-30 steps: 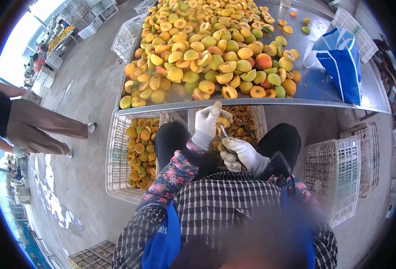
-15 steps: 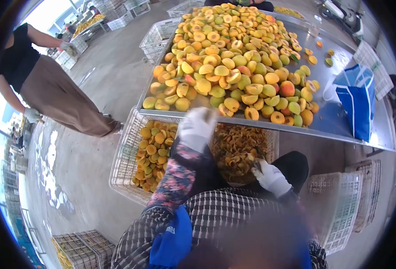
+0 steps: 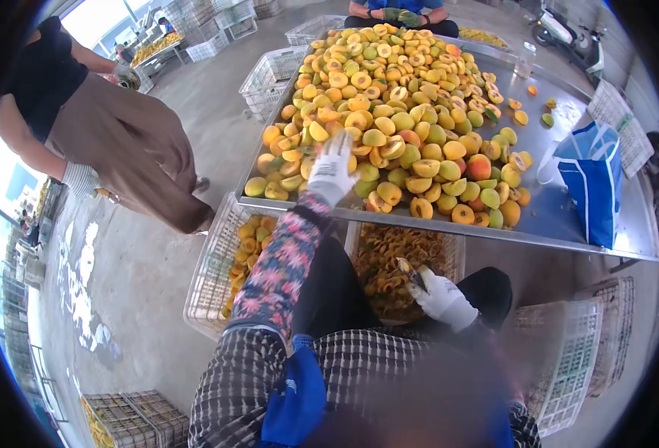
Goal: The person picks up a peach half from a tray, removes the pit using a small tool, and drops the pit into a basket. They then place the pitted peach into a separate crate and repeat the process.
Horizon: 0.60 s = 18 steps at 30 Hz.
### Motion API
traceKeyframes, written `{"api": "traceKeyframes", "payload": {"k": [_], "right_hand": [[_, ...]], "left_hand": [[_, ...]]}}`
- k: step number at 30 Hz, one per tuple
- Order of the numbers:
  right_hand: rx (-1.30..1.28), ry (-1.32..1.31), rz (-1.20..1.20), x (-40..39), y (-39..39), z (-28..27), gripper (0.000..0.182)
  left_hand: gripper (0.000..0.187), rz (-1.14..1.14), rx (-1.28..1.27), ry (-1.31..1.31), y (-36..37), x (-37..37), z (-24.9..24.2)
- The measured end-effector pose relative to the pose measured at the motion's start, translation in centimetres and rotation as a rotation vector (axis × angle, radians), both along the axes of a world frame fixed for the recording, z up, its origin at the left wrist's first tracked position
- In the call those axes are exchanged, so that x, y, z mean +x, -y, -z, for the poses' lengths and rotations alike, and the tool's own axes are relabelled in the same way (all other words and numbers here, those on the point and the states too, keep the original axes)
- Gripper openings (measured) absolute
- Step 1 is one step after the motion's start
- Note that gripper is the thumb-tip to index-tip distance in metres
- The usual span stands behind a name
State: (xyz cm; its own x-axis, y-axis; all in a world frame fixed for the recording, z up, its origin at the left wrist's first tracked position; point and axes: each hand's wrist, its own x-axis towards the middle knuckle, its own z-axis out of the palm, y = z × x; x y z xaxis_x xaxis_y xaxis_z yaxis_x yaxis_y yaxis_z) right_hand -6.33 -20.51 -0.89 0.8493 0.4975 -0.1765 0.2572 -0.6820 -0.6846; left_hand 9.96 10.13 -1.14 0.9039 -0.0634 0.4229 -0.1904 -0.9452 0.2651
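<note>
Overall, a grey floor (image 3: 150, 291) spreads around a metal tabletop (image 3: 544, 213) set close before the wearer. Most of the tabletop carries a broad heap of yellow-orange fruit (image 3: 411, 119), much of it halved, with a few pieces lying apart on the right.

A standing co-worker (image 3: 124, 138) in brown trousers is off to the left, well apart from the heap; another person (image 3: 404, 15) is at the far end. Beyond the far right corner stands a scooter (image 3: 576, 45).

Two crates sit low by the near edge. The left crate (image 3: 204, 299) holds more fruit, and the wearer's floral sleeve (image 3: 285, 257) crosses in front, hiding part of it. The scrap crate (image 3: 455, 255), to its right, holds brown scraps (image 3: 389, 257). Another crate (image 3: 568, 358) stands farther right. A blue bag (image 3: 592, 187) rests on the tabletop's right side, out of the way.

The gloved left hand (image 3: 333, 168) has just moved from the near edge onto the heap's left part, so it is now at the fruit, well apart from the tool. Its fingers stretch out, unclenched; blur means I cannot tell whether they touch a piece. The gloved right hand (image 3: 443, 297) stays above the scrap crate, fingers clenched around a small tool (image 3: 417, 279) whose tip points up and left.
</note>
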Motion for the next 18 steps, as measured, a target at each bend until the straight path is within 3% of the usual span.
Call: {"api": "traceKeyframes", "payload": {"k": [2, 6, 9, 10, 13, 14, 15, 17, 18], "right_hand": [[-0.024, -0.010, -0.014, -0.1, 0.0, -0.2, 0.035], [0.050, -0.030, 0.011, -0.2, 0.9, -0.1, 0.037], [0.107, 0.003, 0.027, 0.1, 0.9, -0.4, 0.034], [0.128, 0.018, 0.036, 0.2, 0.6, -0.5, 0.032], [0.261, 0.248, 0.055, 1.2, -1.2, -1.1, 0.026], [0.298, 0.442, 0.047, 1.6, -1.7, 0.1, 0.023], [0.359, 0.215, 0.050, 2.0, -2.5, -2.6, 0.026], [0.372, 0.299, 0.037, 2.6, -3.6, -3.6, 0.028], [0.380, 0.339, 0.044, 2.8, -4.1, -3.9, 0.028]], "left_hand": [[0.087, 0.044, -0.004, -0.084, 0.4, 2.0, 1.2], [0.081, -0.045, -0.068, -0.108, -0.5, 1.4, 0.4], [0.064, -0.039, -1.093, -0.075, -1.3, 0.9, 2.6], [0.047, -0.049, -1.631, -0.183, 0.5, -1.9, -0.8], [0.043, 0.112, -2.226, -0.484, 2.2, -5.5, -1.1], [0.049, 0.072, -2.221, -0.530, 3.4, -6.4, -1.3], [0.051, 0.029, -2.208, -0.527, 4.8, -7.5, -2.2], [0.055, -0.050, -2.177, -0.525, 7.3, -9.2, -3.7], [0.058, 0.166, -2.249, -0.528, 7.7, -9.3, -2.9]]}}
